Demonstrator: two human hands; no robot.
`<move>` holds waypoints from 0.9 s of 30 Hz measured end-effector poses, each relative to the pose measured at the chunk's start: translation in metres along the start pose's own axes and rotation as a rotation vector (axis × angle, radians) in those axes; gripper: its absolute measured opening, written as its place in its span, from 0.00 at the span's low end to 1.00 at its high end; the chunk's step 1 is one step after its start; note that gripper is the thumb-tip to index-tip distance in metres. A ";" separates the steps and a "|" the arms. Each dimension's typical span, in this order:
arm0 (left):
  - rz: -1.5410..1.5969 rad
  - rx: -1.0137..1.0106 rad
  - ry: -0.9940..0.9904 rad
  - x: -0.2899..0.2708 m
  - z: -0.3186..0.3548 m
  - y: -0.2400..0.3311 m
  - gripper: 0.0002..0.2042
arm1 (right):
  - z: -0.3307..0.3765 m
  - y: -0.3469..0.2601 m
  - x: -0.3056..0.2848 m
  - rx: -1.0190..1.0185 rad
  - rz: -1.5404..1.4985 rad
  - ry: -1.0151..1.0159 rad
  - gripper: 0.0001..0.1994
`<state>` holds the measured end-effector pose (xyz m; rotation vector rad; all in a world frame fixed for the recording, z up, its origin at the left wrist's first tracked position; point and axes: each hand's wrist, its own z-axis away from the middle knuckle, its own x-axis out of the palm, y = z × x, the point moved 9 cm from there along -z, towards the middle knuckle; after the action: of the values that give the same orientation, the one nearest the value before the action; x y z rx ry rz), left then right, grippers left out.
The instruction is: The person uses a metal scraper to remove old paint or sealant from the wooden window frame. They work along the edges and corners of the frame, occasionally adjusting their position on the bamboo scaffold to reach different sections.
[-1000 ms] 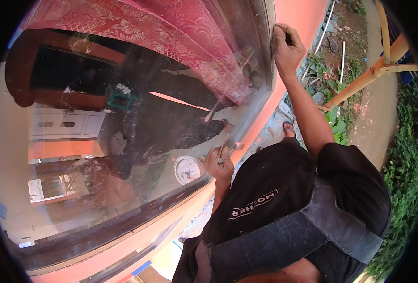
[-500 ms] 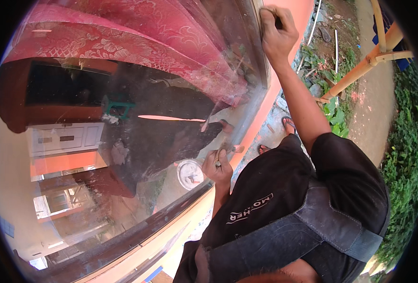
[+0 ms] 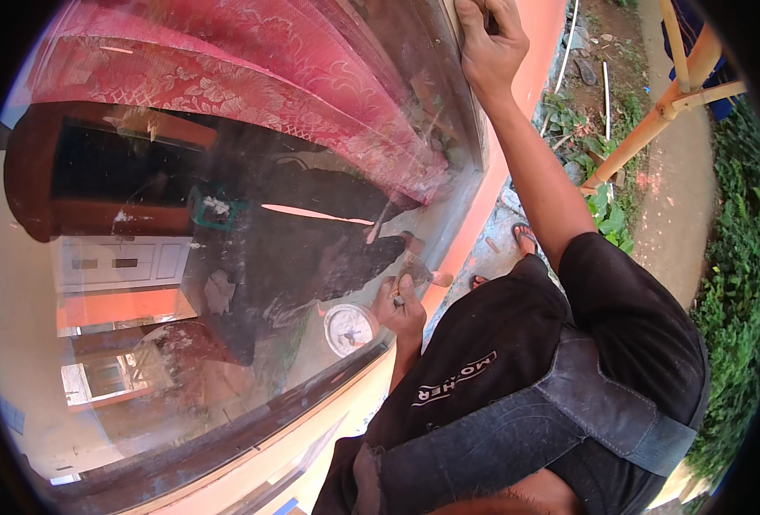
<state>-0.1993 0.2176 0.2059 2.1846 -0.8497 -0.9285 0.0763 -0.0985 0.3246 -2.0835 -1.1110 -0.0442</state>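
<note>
A large glass pane [image 3: 277, 257] in a dark wooden window frame [image 3: 470, 94] fills the left side. My right hand [image 3: 493, 51] is closed against the frame's upper right edge, fingers curled. What it may hold is hidden, and the picture's top edge cuts the hand. Lower down, my left hand [image 3: 403, 313] is closed by the pane's near right corner, thumb up. It pinches a small grey-brown flat piece [image 3: 414, 270], its kind unclear. Beside that hand, a round white tub-like shape [image 3: 350, 330] shows in the glass, perhaps reflected.
Pink patterned curtain [image 3: 251, 77] hangs behind the glass, among reflections. An orange-pink wall edge [image 3: 530, 56] borders the frame. To the right are a bamboo pole structure [image 3: 637, 142], plants [image 3: 611, 210], a dirt path [image 3: 676, 215] and a green hedge [image 3: 740, 326]. My sandalled foot [image 3: 526, 236] shows below.
My right hand has moved up along the frame edge, partly out of the picture. The left hand stays near the corner, shifted slightly; the view has moved a little.
</note>
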 end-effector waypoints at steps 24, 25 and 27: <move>0.073 -0.129 0.088 -0.018 0.003 -0.009 0.14 | 0.056 0.004 -0.023 0.289 -0.172 0.015 0.04; 0.058 -0.148 0.087 -0.020 0.007 -0.011 0.14 | 0.026 -0.024 -0.005 0.210 -0.177 0.015 0.04; 0.043 -0.171 0.083 -0.019 0.012 -0.017 0.13 | -0.030 -0.072 0.019 -0.171 -0.074 0.020 0.04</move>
<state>-0.2135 0.2390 0.1941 2.0355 -0.7470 -0.8516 0.0449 -0.0810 0.3964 -2.1853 -1.2081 -0.2023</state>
